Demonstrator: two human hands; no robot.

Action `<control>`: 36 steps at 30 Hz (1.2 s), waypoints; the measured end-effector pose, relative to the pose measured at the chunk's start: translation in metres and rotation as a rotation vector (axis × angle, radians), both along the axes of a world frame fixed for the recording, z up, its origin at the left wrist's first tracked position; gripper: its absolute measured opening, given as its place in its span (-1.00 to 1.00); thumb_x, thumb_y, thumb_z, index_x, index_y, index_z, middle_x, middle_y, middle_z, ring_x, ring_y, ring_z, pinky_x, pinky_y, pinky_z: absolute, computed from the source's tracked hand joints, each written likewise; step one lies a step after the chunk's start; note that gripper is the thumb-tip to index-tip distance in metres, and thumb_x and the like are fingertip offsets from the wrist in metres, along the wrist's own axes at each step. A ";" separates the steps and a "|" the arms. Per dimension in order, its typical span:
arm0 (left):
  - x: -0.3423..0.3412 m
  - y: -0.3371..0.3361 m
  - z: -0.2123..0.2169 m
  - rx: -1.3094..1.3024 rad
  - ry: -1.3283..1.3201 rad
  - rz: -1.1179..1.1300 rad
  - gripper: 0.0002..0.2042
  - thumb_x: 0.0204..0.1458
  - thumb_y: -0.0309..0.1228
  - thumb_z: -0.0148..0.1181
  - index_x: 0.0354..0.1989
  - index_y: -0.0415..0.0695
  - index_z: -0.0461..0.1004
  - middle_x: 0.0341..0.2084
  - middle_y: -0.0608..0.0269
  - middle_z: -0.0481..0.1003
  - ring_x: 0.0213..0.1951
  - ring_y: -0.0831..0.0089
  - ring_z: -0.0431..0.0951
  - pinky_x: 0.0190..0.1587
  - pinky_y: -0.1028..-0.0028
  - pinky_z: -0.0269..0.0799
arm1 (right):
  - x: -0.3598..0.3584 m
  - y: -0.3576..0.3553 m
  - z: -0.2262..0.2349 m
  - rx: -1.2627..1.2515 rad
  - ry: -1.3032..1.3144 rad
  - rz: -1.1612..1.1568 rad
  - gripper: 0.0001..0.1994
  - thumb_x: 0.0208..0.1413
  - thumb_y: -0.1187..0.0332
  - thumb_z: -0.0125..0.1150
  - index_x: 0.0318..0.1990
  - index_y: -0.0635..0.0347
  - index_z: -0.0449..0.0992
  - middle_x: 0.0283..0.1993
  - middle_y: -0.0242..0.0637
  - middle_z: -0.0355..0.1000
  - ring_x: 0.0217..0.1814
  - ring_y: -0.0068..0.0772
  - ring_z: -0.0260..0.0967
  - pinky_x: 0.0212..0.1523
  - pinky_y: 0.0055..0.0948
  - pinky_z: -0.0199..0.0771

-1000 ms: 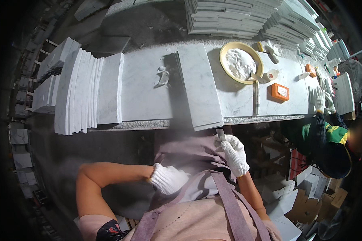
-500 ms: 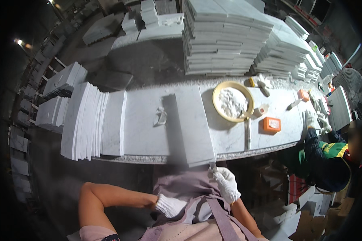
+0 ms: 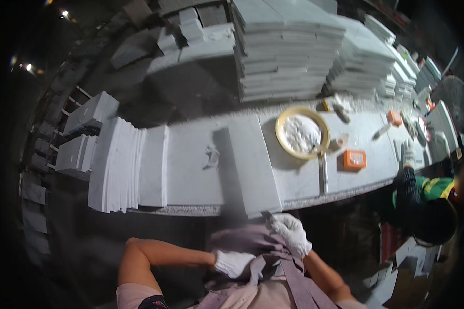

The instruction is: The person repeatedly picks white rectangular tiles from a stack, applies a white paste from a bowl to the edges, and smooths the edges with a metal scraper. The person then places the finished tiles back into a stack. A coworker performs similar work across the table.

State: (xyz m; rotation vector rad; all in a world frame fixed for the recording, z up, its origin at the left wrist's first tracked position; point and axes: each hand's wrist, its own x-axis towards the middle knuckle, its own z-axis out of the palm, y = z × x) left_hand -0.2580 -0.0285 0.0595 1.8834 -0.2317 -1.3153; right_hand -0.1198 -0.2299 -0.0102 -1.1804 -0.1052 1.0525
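A long white marble-like slab (image 3: 253, 162) lies across the bench, its near end sticking out over the front edge. At that near end my right hand (image 3: 291, 233), in a white knitted glove, is closed on a small flat scraper blade (image 3: 266, 216). The blade's tip is at the slab's near corner; whether it touches cannot be told. My left hand (image 3: 234, 263), gloved too, lies against the mauve apron (image 3: 288, 270) at my waist. Its fingers are hidden in the cloth. A crumpled white scrap (image 3: 211, 156) lies left of the slab.
Upright slabs (image 3: 116, 165) stand at the bench's left end. To the right are a yellow bowl (image 3: 280, 141) of white paste and an orange box (image 3: 354, 159). Slab stacks (image 3: 288, 56) rise behind. A co-worker (image 3: 432, 206) in green works at the right end.
The view has shifted slightly, so the bench sits a little lower and to the right. My right hand's blade now shows darker by the slab's near corner. My left hand stays at the apron.
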 end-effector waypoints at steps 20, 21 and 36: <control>0.024 0.033 0.001 -0.180 -0.430 0.396 -0.71 0.18 -0.26 0.32 -0.01 -0.12 0.66 -0.09 0.08 0.65 0.00 0.06 0.64 0.07 0.20 0.58 | -0.057 -0.008 -0.008 -0.218 -0.058 -0.717 -0.73 0.42 0.28 0.26 0.11 0.26 0.55 -0.09 -0.31 0.61 -0.20 -0.58 0.53 -0.17 -0.47 0.59; 0.032 0.034 0.001 -0.207 -0.613 0.628 -0.76 0.22 -0.24 0.29 -0.08 -0.09 0.69 -0.14 0.15 0.66 -0.01 0.09 0.63 0.09 0.20 0.57 | -0.057 -0.009 -0.007 -0.252 -0.087 -0.722 -0.69 0.40 0.25 0.28 0.15 0.23 0.51 -0.08 -0.29 0.61 -0.20 -0.56 0.53 -0.20 -0.49 0.58; 0.253 0.170 -0.083 1.051 -1.228 0.248 -0.25 0.34 0.27 -0.20 0.56 0.05 0.15 0.54 0.11 0.17 0.55 0.01 0.07 0.59 0.04 -0.18 | -0.043 -0.013 0.000 -0.237 -0.152 -0.707 -0.73 0.46 0.27 0.16 0.13 0.25 0.49 -0.14 -0.32 0.54 -0.18 -0.54 0.47 -0.09 -0.44 0.56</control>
